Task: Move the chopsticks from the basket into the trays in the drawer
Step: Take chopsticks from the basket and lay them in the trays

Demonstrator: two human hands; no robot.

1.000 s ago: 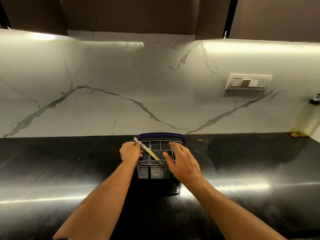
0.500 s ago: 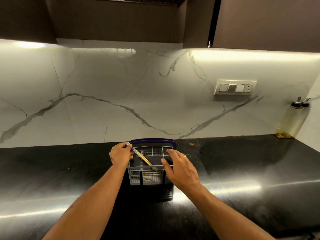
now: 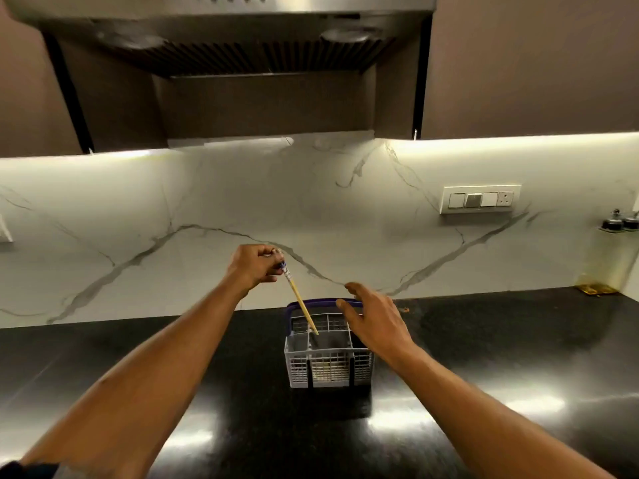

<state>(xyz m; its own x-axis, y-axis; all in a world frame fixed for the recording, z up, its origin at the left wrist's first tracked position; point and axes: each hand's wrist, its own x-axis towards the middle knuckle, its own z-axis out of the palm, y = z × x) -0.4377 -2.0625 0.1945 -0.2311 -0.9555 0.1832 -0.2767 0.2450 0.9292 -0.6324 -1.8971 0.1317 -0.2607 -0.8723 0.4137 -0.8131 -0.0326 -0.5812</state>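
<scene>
A grey lattice cutlery basket [image 3: 328, 369] with a purple handle stands on the black counter. My left hand [image 3: 254, 266] pinches the patterned top end of yellow chopsticks [image 3: 301, 303], raised above the basket's left side; their tips still reach into a back compartment. My right hand [image 3: 375, 319] hovers over the basket's right rim and handle with fingers relaxed, holding nothing. No drawer or trays are in view.
The glossy black counter [image 3: 138, 357] runs left and right of the basket. A marble backsplash rises behind, with a switch plate [image 3: 480, 199] at the right. Oil bottles [image 3: 608, 257] stand in the far right corner. A range hood [image 3: 228, 39] hangs overhead.
My left hand has lifted the chopsticks up and out of the basket. My right hand has come off the basket's front rim and risen. The camera has tilted upward.
</scene>
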